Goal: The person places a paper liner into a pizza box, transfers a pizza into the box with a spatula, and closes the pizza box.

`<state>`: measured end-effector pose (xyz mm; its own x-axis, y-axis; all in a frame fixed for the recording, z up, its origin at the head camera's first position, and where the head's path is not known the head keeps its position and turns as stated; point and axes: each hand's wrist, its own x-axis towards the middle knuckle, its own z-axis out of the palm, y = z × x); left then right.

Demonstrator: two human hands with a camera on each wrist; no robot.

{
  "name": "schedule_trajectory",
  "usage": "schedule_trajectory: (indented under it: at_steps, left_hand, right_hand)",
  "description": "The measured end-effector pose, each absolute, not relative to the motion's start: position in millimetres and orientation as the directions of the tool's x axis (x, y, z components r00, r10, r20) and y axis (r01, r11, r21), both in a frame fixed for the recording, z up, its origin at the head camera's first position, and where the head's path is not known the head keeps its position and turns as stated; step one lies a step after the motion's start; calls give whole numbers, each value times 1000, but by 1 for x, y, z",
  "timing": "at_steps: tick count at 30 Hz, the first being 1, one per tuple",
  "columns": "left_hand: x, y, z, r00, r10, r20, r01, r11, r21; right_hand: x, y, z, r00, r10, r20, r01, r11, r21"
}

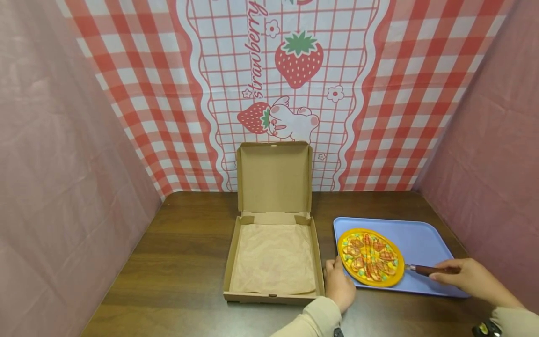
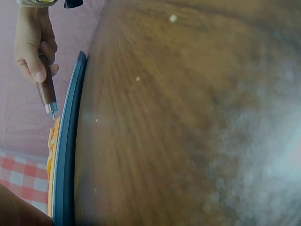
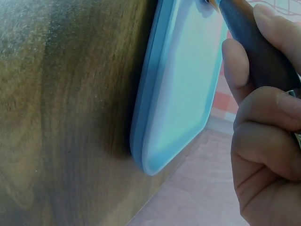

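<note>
A round toy pizza [image 1: 370,257] with a yellow crust lies toward the left side of a blue tray [image 1: 425,234]. My right hand [image 1: 467,276] grips the brown wooden handle [image 1: 433,270] of a server whose metal neck runs to the pizza's right edge. Its blade is hidden beneath the pizza. At the tray's near left corner is my left hand [image 1: 338,285], its fingertips right at the rim and the pizza's edge. Only a blurred part of that hand [image 2: 19,207] shows in the left wrist view; I cannot tell what its fingers hold.
Left of the tray, a cardboard pizza box [image 1: 230,262] stands with its lid [image 1: 274,178] raised and brown paper [image 1: 275,257] lining it. Both rest on a dark wooden table [image 1: 177,262]. A strawberry-print cloth [image 1: 151,93] hangs behind, with pink cloth at both sides.
</note>
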<state>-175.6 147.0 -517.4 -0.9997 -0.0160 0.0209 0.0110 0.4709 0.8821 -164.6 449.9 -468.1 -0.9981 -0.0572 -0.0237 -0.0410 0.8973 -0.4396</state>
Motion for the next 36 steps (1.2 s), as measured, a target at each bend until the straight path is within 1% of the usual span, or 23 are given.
schedule_trajectory:
  at_steps: [3, 8, 12, 17, 21, 26, 36]
  left_hand:
    - [-176, 147, -518, -999, -17, 32, 19, 487, 873]
    - [-175, 148, -518, -998, -21, 52, 33, 527, 850]
    - [-174, 148, -517, -997, -17, 69, 49, 545, 837]
    - [-174, 147, -516, -996, -11, 90, 70, 538, 840]
    - [-174, 146, -516, -997, -7, 73, 58, 526, 849]
    - [-175, 146, -516, -998, 0, 58, 49, 519, 854]
    - [-176, 146, -518, -997, 17, 73, 70, 547, 834]
  right_hand:
    - [-165, 450, -468, -997, -44, -57, -13, 890, -455]
    - [-165, 451, -470, -994, -51, -95, -6, 903, -429]
    - [-162, 451, -474, -996, -47, -79, -7, 898, -439]
    - [-159, 450, -476, -999, -44, -26, -27, 892, -452]
    - [-158, 449, -477, -998, -57, 4, -52, 882, -469]
    - [-157, 450, -476, -997, -78, -9, -64, 874, -482]
    - [-160, 444, -475, -997, -52, -49, -23, 883, -468]
